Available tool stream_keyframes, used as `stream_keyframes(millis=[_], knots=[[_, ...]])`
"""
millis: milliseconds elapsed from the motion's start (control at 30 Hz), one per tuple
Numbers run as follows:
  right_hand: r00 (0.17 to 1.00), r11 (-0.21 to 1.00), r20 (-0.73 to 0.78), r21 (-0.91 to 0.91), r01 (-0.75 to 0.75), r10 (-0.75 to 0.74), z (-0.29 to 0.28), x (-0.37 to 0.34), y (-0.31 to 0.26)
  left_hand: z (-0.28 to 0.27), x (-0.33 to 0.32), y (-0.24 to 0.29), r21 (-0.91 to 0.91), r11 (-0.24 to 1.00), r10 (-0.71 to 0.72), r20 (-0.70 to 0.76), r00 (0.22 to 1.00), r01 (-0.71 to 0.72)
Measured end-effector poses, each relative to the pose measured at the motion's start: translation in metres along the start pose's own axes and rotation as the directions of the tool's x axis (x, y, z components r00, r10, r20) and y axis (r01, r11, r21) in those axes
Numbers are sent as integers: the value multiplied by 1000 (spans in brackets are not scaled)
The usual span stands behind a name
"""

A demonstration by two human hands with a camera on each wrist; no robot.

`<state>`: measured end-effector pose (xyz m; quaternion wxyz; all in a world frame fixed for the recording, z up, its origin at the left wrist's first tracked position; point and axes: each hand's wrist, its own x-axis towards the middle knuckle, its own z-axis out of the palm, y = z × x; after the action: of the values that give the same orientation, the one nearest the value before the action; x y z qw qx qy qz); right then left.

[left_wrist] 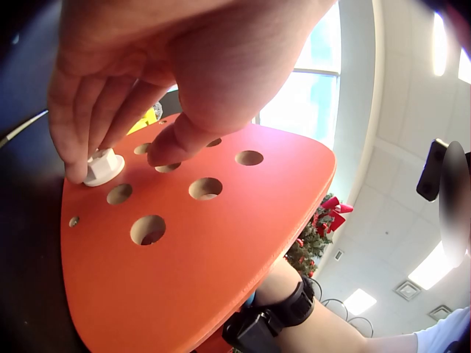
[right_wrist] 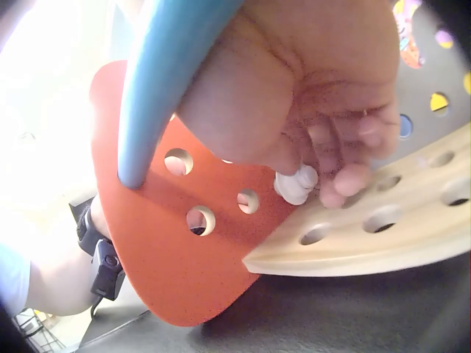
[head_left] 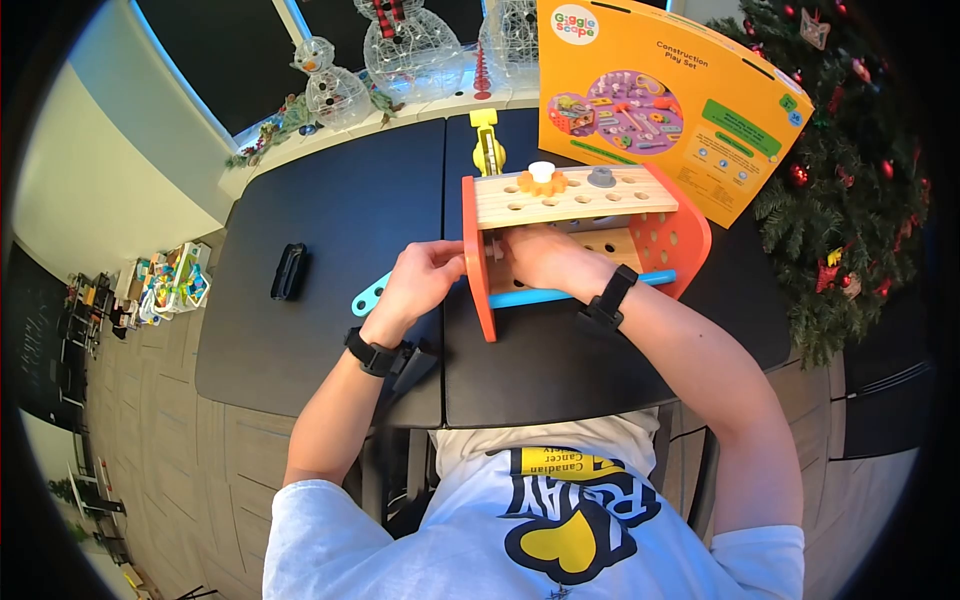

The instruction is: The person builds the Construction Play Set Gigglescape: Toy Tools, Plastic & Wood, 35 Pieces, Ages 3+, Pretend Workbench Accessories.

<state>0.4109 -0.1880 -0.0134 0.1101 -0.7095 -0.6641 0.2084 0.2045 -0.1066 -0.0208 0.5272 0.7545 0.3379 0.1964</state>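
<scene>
A toy wooden workbench stands in the head view, its orange-red side panel pierced with holes. Outside that panel is my left hand; its curled fingers hold a white plastic bolt by the hexagonal head, which sits against the panel, with the thumb over a neighbouring hole. My right hand reaches inside the bench, over the blue rod. Thumb and fingers there pinch a small white nut at the panel's inner face, partly covered by the fingers.
A teal strip with holes lies beside the left hand. An orange gear and a grey nut sit on the bench top. Behind stand a yellow toy tool and a large yellow box. A black case lies left.
</scene>
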Motion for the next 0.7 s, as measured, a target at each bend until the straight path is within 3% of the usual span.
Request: stream_keyframes(millis=[67, 167, 267, 700], knots=[[999, 999, 41, -45, 3, -1, -2, 0, -1, 0, 1, -3, 0, 1000, -1, -1, 1000, 1], [992, 995, -125, 87, 41, -30, -4, -10, -7, 0, 1, -3, 25, 1000, -6, 0, 1000, 6], [982, 987, -152, 96, 126, -111, -4, -12, -2, 0, 1, -3, 24, 1000, -13, -2, 1000, 13], [962, 985, -246, 95, 145, -118, 10, 0, 7, 1, -3, 8, 67, 998, -17, -12, 1000, 18]])
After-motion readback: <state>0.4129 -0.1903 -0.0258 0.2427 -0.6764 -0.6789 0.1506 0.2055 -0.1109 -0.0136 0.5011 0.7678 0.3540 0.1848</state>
